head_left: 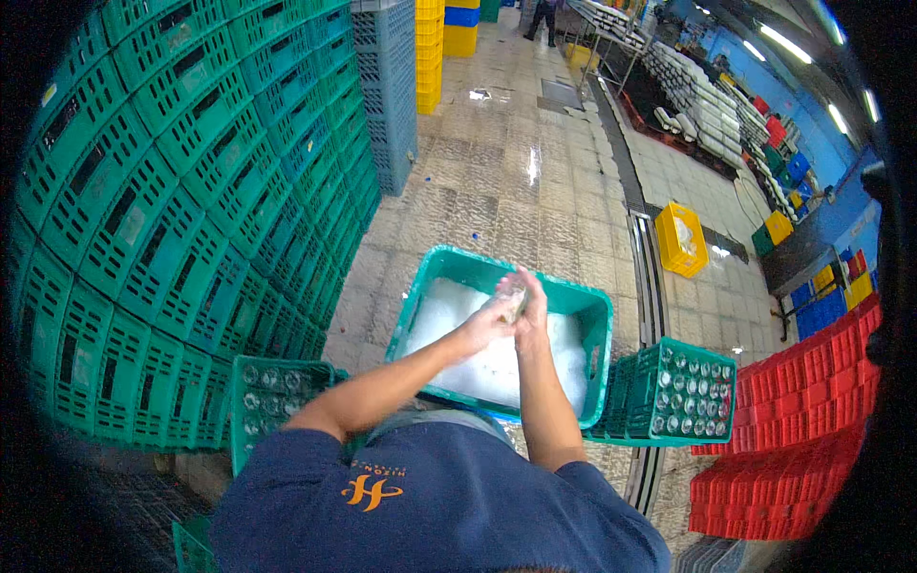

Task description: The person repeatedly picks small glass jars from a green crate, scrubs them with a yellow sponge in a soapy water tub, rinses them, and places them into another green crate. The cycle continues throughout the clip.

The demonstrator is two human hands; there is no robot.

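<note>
Clear glass vessel is resting between the two palms, over the green plastic tub, nearer to the tub's far edge than to its near edge and inward of both far corners. Left hand is wrapping it from the left and near side; right hand is bearing against it from the right, fingers pointing toward the far edge. Grip condition: both hands are grasping the vessel, neither is released; which one is carrying the weight cannot be told. Governing relation: the vessel is lying inside the grip, equally close to either hand, with white suds showing below and around it. Its long axis is being masked by the fingers and blurred, so its direction is not confirmed. Right green crate, carrying rows of clear glassware, is standing just beside the tub's near right corner, on the right arm's side. Left green crate, also containing glassware, is standing beyond the tub's near left corner, close to the left forearm. Stacked red crates are occupying the floor farther right.
</note>
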